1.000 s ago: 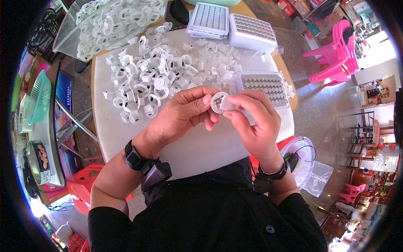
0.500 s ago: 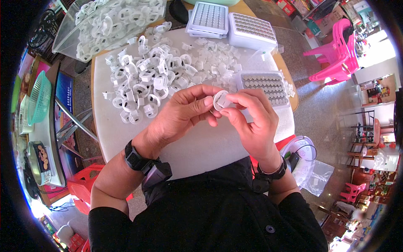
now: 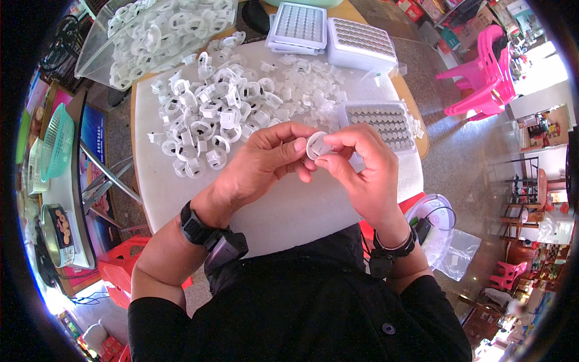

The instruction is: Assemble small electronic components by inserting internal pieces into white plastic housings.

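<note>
A small white round plastic part [image 3: 316, 146] is being held above the white tabletop [image 3: 289, 211], between both hands, near the middle of the view. The left hand [image 3: 259, 166] is closing its fingers [image 3: 289, 146] on the part's left edge, thumb and forefinger pinching it; the right hand [image 3: 362, 166] is clamping its fingers [image 3: 332, 161] on the part's right and lower edge, with the forefinger curving over the top. The part is sitting at the fingertips, not in either palm, with its flat face turned up toward the camera. A heap of white ring-shaped plastic parts [image 3: 208, 117] is lying on the tabletop just beyond the left hand, and smaller white pieces [image 3: 307, 87] are spreading beside it. A tray of small round metal discs [image 3: 380, 120] is resting just beyond the right hand. Two further gridded white trays [image 3: 329, 33] are standing at the far edge. A clear bin of white rings [image 3: 151, 36] is standing at the far left.
</note>
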A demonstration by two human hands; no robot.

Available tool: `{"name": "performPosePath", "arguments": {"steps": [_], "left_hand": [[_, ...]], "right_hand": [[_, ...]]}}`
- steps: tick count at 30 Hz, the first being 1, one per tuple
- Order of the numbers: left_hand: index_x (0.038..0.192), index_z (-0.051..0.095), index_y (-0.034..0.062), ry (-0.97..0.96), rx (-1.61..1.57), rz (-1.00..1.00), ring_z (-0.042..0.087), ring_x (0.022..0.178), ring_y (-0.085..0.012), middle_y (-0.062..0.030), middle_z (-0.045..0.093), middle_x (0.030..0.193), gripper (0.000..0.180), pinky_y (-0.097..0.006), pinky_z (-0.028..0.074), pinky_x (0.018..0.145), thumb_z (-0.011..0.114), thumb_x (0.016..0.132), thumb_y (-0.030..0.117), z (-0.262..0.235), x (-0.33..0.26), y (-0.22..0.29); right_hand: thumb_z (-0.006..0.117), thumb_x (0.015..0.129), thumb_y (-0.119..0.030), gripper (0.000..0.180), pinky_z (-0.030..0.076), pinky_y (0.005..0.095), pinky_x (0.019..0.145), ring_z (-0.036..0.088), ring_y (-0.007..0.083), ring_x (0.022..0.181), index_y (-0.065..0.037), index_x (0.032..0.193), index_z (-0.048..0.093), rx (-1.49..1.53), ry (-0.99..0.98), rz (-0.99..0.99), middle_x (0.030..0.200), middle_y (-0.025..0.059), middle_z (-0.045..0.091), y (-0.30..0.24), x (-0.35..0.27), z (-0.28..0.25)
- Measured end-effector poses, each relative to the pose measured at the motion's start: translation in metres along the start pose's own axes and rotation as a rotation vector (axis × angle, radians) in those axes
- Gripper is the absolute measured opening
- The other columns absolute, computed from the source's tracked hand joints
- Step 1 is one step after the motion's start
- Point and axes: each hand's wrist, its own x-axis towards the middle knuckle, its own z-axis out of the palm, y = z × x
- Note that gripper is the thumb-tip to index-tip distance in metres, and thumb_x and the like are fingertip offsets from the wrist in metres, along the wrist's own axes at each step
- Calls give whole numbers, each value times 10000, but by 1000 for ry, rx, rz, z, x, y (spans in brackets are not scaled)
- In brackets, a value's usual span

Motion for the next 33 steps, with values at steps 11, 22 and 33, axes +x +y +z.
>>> {"name": "performPosePath", "arguments": {"steps": [11,22,33], "left_hand": [[1181,550,0,17,7,-11,612,832,-147,-80,620,985,305,-304,523,766,512,959,207,1,0,1],[1179,542,-1,-25,-67,-11,616,836,-151,-85,617,970,301,-297,529,756,494,966,206,-2,-1,1],[1174,551,4,3,-37,13,622,837,-153,-86,624,960,297,-301,535,754,520,954,202,0,0,-1]], "right_hand": [[666,786,29,169,533,280,632,655,182,760,-15,934,598,37,19,25,851,91,597,-5,2,0],[686,786,10,184,557,280,660,649,176,769,-18,950,607,12,71,-15,886,93,602,-7,0,3],[681,791,14,188,493,255,648,611,139,762,-5,969,622,75,70,31,878,78,613,-7,-1,6]]}}
